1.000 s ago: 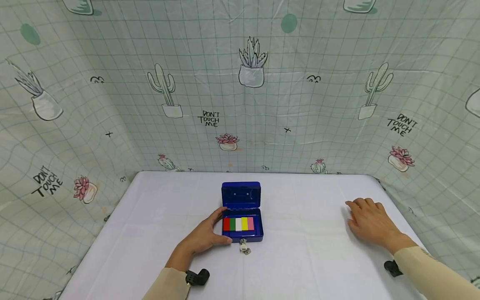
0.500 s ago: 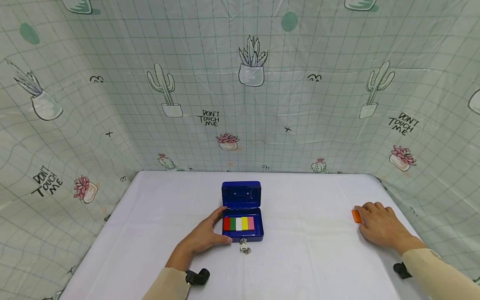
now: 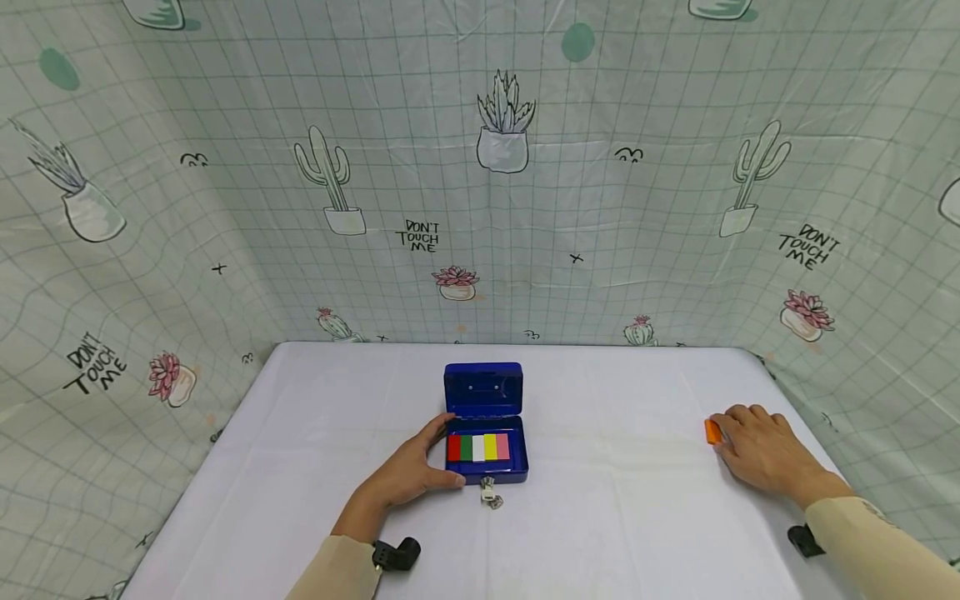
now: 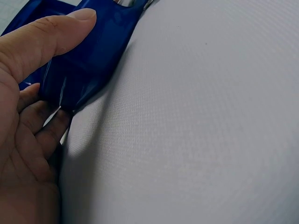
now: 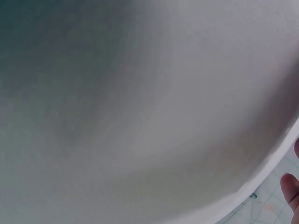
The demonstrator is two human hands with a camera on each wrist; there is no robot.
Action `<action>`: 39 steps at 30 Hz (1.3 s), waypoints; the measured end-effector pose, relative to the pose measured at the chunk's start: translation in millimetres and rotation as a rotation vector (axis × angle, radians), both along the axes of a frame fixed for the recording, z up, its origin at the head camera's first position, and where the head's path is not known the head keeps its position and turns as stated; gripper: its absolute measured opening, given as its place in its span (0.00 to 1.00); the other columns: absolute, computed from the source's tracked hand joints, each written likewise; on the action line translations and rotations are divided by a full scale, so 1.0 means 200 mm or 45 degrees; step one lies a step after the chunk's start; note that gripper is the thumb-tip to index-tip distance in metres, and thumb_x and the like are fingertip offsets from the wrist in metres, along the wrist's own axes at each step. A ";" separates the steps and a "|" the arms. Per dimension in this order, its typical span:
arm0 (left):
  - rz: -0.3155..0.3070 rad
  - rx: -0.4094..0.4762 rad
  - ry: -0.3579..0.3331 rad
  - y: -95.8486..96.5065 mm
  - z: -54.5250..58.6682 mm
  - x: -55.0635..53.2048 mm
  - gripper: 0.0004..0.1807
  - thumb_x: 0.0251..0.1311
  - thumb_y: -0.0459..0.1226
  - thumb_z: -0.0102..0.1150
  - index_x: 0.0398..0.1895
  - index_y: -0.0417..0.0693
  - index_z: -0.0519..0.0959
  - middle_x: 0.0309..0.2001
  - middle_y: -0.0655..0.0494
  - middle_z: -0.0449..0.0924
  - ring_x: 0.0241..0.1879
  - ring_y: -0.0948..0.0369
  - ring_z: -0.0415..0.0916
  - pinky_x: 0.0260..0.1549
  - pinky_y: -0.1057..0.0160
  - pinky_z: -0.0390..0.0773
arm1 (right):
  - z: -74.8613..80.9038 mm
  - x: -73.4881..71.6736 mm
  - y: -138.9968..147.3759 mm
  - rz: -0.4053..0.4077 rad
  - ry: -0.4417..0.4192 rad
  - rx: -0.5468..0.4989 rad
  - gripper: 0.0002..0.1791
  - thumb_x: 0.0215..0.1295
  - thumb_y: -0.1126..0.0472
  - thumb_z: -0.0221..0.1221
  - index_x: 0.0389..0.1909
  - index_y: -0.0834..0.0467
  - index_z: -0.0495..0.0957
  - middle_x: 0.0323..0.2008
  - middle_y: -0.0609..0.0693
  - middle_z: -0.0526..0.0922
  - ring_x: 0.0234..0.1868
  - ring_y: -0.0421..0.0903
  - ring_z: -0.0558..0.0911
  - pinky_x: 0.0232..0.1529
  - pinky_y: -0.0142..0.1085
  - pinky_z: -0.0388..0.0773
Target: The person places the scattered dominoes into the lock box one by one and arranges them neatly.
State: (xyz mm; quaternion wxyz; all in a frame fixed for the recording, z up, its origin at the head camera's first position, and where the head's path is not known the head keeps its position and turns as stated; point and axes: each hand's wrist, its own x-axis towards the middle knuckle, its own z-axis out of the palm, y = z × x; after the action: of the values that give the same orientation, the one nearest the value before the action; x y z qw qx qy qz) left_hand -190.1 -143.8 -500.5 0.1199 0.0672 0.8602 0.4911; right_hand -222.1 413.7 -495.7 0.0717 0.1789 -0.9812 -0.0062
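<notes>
An open blue metal cash box (image 3: 517,463) stands mid-table, its lid (image 3: 483,390) tilted back. Inside lie several coloured blocks in a row: red (image 3: 453,448), green (image 3: 467,448), white (image 3: 478,448), yellow (image 3: 491,447) and pink (image 3: 502,447). My left hand (image 3: 405,475) holds the box by its left side, thumb at the front corner and fingers toward the back. In the left wrist view the thumb (image 4: 56,37) lies along the blue wall. Over at the right, my right hand (image 3: 761,450) pinches an orange block (image 3: 713,432) low over the table; its fingertips are partly hidden.
A lock with keys (image 3: 490,493) hangs at the front of the box. White cloth covers the table (image 3: 615,533), whose right edge runs close to my right hand. A patterned curtain (image 3: 555,208) rises behind and at both sides.
My right hand has moved slightly right and toward me, and an orange block now shows at its fingers. The left hand and the box have stayed in place.
</notes>
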 end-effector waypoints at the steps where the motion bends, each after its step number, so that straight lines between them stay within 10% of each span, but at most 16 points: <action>1: 0.000 0.000 -0.001 0.00 0.00 0.00 0.58 0.48 0.44 0.85 0.83 0.61 0.61 0.82 0.45 0.60 0.82 0.39 0.53 0.75 0.27 0.53 | 0.00 0.00 0.00 0.001 -0.003 -0.005 0.22 0.70 0.53 0.63 0.58 0.62 0.80 0.53 0.60 0.81 0.52 0.63 0.77 0.46 0.61 0.71; 24: 0.016 -0.014 -0.017 0.00 0.02 0.01 0.58 0.49 0.44 0.85 0.83 0.62 0.61 0.82 0.46 0.60 0.82 0.40 0.54 0.75 0.27 0.53 | 0.00 -0.05 -0.04 0.209 0.384 0.048 0.23 0.48 0.51 0.72 0.39 0.61 0.77 0.35 0.54 0.76 0.39 0.55 0.74 0.38 0.49 0.67; 39: -0.001 -0.014 -0.001 0.00 0.00 0.00 0.58 0.49 0.45 0.84 0.83 0.62 0.60 0.82 0.47 0.60 0.82 0.40 0.54 0.75 0.28 0.54 | -0.04 -0.08 -0.06 0.266 0.520 0.011 0.24 0.52 0.46 0.63 0.40 0.62 0.76 0.34 0.54 0.75 0.36 0.55 0.74 0.35 0.45 0.63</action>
State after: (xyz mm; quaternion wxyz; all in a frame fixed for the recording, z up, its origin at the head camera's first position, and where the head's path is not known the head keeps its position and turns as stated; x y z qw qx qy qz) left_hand -189.7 -144.3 -499.6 0.1207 0.0665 0.8628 0.4864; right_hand -237.6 401.2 -504.7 0.2685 0.2749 -0.9224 -0.0389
